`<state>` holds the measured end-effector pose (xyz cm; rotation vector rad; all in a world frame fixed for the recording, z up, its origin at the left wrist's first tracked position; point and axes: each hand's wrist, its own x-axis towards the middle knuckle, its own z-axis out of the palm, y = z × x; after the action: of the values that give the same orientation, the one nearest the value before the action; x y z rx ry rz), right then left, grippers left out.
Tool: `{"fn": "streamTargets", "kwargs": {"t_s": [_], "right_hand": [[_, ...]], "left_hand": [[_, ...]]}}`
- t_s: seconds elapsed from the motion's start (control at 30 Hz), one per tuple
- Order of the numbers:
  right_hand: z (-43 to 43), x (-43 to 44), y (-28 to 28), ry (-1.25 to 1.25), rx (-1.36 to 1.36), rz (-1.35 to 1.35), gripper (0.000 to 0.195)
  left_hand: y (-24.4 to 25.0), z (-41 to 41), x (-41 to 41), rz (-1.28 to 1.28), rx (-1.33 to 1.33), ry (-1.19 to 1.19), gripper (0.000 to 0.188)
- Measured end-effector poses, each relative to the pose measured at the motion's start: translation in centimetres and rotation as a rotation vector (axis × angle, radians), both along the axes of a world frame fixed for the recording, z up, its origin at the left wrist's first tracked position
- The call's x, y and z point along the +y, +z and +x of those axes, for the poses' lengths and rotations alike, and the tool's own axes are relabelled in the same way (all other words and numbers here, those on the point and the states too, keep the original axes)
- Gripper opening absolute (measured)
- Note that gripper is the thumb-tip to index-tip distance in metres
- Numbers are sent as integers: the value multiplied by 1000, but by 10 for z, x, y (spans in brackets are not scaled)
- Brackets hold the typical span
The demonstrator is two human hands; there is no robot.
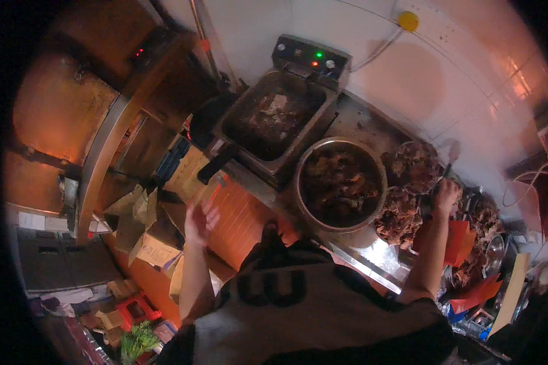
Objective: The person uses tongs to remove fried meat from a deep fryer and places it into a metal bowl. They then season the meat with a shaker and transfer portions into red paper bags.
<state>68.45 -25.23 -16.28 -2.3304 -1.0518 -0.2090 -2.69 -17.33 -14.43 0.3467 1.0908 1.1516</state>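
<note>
My right hand [447, 195] is closed around the dark handle of a utensil [447, 171], over bowls of cooked meat pieces on the steel counter at the right; its working end is unclear. My left hand [202, 219] hangs over the floor, fingers apart and holding nothing, below the black handle [214, 165] of an electric deep fryer. In the fryer [274, 114], some food lies in dark oil. Beside it stands a large round metal pot [383, 182] holding browned meat pieces. A bowl of meat [415, 166] and a heap of meat [399, 216] sit to the pot's right.
Opened cardboard boxes [160, 251] stand on the reddish floor at the left. A red crate [138, 311] and green leafy vegetables [138, 341] are at lower left. Red sheets [459, 244] lie near my right forearm. A tiled wall [392, 82] rises behind the counter.
</note>
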Motion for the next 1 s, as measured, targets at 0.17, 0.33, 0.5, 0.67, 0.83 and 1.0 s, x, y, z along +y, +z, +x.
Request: {"fn": "streamTargets", "kwargs": {"t_s": [0.17,0.33,0.5,0.67,0.83,1.0], "right_hand": [[-74,-6,87,142,1266,610,21],[-154,2,124,192,1162,610,36],[-255,51,157,428,1017,417,58],[-321,150,139,533,397,-222,40],[-364,230,141,524,4,-607,46],[-391,269,129,554,-52,-839,38]], "left_hand": [[64,19,105,-50,-88,-357,54],[36,34,156,-6,242,-802,39],[33,44,109,167,396,-882,33],[50,46,87,102,494,-896,34],[10,25,89,295,386,-993,27],[22,28,86,295,138,-942,19]]}}
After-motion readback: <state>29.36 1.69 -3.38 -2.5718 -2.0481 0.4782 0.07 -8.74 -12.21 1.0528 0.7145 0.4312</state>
